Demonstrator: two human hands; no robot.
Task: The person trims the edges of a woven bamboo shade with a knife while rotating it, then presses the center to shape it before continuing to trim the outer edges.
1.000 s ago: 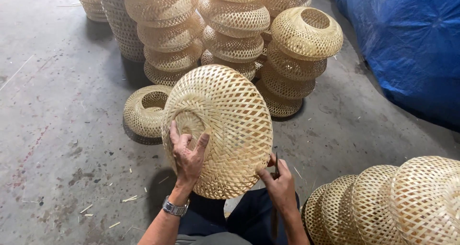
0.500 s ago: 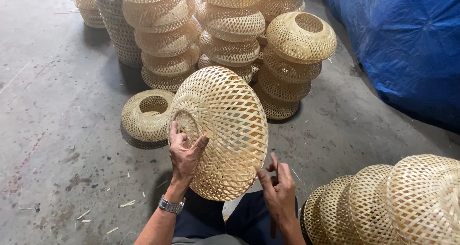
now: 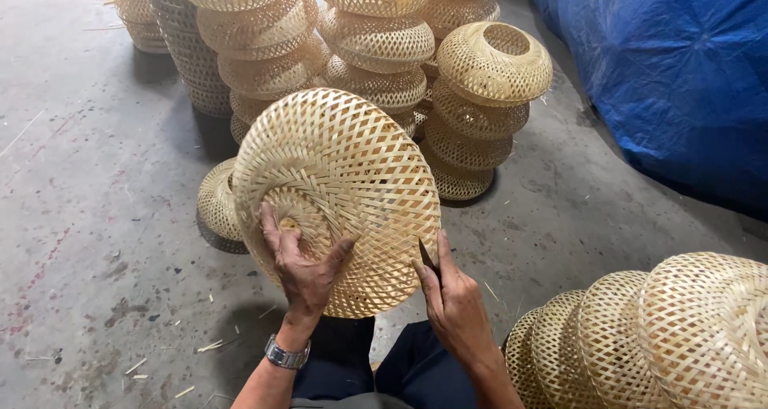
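Note:
A round woven bamboo shade [image 3: 352,177] is held upright on its edge in front of me, its underside facing me. My left hand [image 3: 302,267] presses flat against its lower middle with fingers spread, a metal watch on the wrist. At the shade's lower right rim, my right hand [image 3: 456,305] grips a small dark blade [image 3: 427,257] with its tip against the weave. My dark trousers show below.
Tall stacks of woven bamboo shades [image 3: 376,49] stand behind, one loose shade [image 3: 218,201] on the concrete floor to the left. A row of shades [image 3: 656,337] lies at the lower right. A blue tarp [image 3: 672,81] covers something at the upper right. Bamboo scraps litter the floor.
The shade has tilted and turned slightly, with my left hand shifting lower on it. My right hand has risen to the rim with the blade.

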